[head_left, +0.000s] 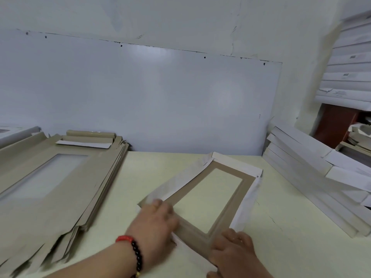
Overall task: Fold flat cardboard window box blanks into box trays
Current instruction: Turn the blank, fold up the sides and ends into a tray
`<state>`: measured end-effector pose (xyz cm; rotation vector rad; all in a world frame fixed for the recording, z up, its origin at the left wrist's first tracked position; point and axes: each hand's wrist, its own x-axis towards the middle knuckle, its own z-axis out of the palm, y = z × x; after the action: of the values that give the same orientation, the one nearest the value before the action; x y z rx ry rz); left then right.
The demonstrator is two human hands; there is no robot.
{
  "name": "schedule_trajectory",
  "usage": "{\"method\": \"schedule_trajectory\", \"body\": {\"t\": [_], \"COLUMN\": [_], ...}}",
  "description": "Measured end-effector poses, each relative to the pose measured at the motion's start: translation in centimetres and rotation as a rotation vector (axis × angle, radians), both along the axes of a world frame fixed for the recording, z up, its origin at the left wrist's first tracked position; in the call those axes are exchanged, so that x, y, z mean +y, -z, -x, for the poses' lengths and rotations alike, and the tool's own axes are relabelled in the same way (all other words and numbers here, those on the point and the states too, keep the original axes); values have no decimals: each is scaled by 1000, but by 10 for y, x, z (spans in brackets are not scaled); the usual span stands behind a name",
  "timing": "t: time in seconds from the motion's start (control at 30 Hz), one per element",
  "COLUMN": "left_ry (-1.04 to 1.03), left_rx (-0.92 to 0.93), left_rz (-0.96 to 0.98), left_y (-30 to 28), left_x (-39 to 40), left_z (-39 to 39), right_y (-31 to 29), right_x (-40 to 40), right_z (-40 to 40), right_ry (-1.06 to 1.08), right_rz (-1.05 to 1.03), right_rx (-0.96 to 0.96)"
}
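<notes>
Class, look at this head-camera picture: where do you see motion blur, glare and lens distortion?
Head view: the left hand and right hand are blurred on the window box blank; soft glare sits on the white wall panel; the wide-angle lens bends the stack of flat blanks and the shelves.

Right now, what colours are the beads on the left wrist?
Red and black bracelet, with one gold bead, seen in the head view.

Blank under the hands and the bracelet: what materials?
Blank: looks like thin cardboard, matte grey-brown inside with white-faced flaps; it creases along sharp fold lines. Window looks open or clear-filmed; cannot tell. Bracelet on the left hand: glossy red and black beads, material unclear.
</notes>
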<state>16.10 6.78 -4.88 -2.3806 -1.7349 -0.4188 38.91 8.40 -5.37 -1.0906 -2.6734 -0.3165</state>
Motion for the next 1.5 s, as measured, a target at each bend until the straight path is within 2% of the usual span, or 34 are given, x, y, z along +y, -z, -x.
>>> {"method": "schedule_trajectory", "body": {"t": [0.03, 0.1, 0.13, 0.2, 0.27, 0.3, 0.37, 0.43, 0.47, 0.53, 0.57, 0.6, 0.63, 0.67, 0.73, 0.8, 0.83, 0.93, 1.13, 1.3, 1.5], "left_ry": [-109, -237, -222, -112, -48, -31, 11, 58, 57, -26, -76, -120, -147, -164, -205, -279, -317, -361, -419, -501, -485], "left_rx": [25, -43, -93, -169, -187, -193, -228, -295, -352, -435, -444, -431, -392, -361, -293, -186, -158, -200, -121, -55, -84], "left_rz": [-29, 44, 86, 145, 189, 206, 241, 233, 252, 348, 373, 404, 445, 472, 522, 573, 585, 564, 455, 475, 564], "left_y": [-2, -6, 0, 3, -1, -4, -7, -10, -11, -13, -13, -11, -10, -9, -6, -7, -11, -19, -25, -17, -10], "left_x": [4, 8, 10, 8, 0, -6, -19, -26, -25, -17, -12, -6, -1, 4, 11, 22, 29, 55, 97, 108, 111], "left_z": [13, 35, 46, 61, 65, 64, 56, 45, 40, 30, 27, 23, 19, 13, 6, 7, 8, 15, 6, -3, -5], "right_y": [3, 10, 8, -2, -7, -8, -3, 14, 20, 12, 2, 2, 4, 5, -6, -20, -28, -41, -37, -16, -3], "right_x": [0, 0, -1, -8, -13, -12, 2, 19, 24, 23, 20, 21, 24, 31, 42, 51, 56, 97, 160, 170, 180], "right_z": [-5, -19, -19, -15, -20, -25, -40, -71, -75, -73, -70, -67, -69, -70, -63, -61, -60, -56, -27, -18, -15], "right_ry": [-1, 31, 29, -2, -139, -109, 49, 129, 159, 193, 196, 112, 87, 66, 169, 290, 345, 498, 660, 734, 748], "right_rz": [8, -6, -64, -211, -192, -215, -313, -316, -166, 74, 258, 398, 295, 329, 469, 502, 510, 404, 431, 447, 374], "right_rx": [41, 78, 142, 145, 298, 249, -3, 51, 3, 50, 76, 113, 85, -50, -135, 45, 68, 15, 22, -76, -221]}}
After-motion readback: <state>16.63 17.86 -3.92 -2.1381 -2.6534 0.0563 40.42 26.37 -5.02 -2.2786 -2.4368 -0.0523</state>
